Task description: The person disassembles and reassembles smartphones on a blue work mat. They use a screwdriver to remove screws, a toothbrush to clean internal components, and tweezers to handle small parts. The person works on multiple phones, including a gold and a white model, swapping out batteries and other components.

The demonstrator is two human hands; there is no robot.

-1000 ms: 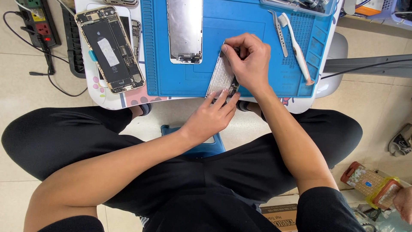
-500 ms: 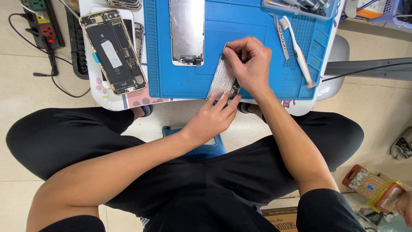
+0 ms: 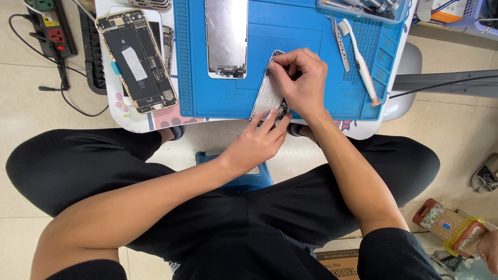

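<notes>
Silvery rectangular metal phone panel [image 3: 268, 96] lies tilted at the near edge of the blue silicone work mat [image 3: 311, 101]; right hand [image 3: 301, 83] curls over its upper end, fingertips pinched on the top corner; left hand [image 3: 255, 142] grips its lower end from below, fingers spread against the edge; second flat silver backplate [image 3: 226, 36] lies on the mat further up; opened gold phone body [image 3: 137, 59] rests left of the mat; metal tweezers [image 3: 340, 41] and white toothbrush [image 3: 361, 62] lie right; black power strip [image 3: 49, 26] sits on the floor.

opened phone [image 3: 137, 61], toothbrush [image 3: 361, 62], tweezers [image 3: 339, 42], power strip [image 3: 49, 27]
</notes>
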